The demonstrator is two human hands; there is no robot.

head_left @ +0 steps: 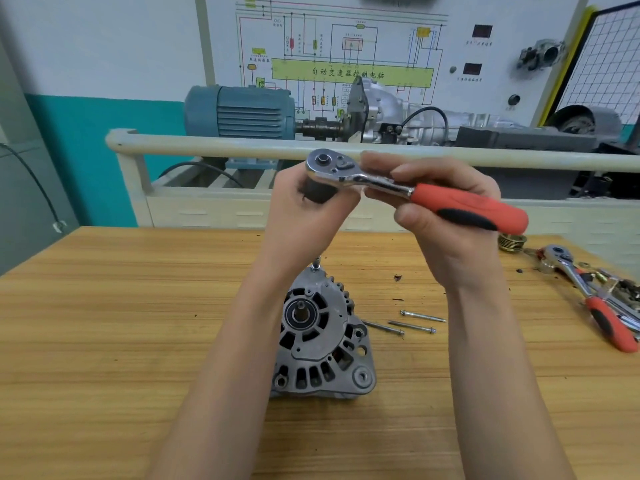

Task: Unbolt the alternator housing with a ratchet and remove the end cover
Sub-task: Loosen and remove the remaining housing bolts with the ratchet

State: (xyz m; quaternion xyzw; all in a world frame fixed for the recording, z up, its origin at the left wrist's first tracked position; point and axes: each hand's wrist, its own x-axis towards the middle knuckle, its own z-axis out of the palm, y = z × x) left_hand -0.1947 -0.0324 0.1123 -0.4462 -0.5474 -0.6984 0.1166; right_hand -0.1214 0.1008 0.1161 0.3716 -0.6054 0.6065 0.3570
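A grey alternator (323,341) stands on the wooden table (121,323), end cover and bearing facing up, with one long bolt (316,264) sticking up at its far edge. Both hands are raised above it. My right hand (446,216) grips the chrome neck of a ratchet (398,187) with a red and black handle. My left hand (304,209) holds the dark socket (320,192) under the ratchet head. Three long bolts (412,323) lie on the table to the right of the alternator.
A second red-handled ratchet (588,292) and small parts lie at the table's right edge, with a brass pulley (512,242) behind them. A cream rail (242,147) runs beyond the table, in front of a teal motor (239,110) and a wiring board.
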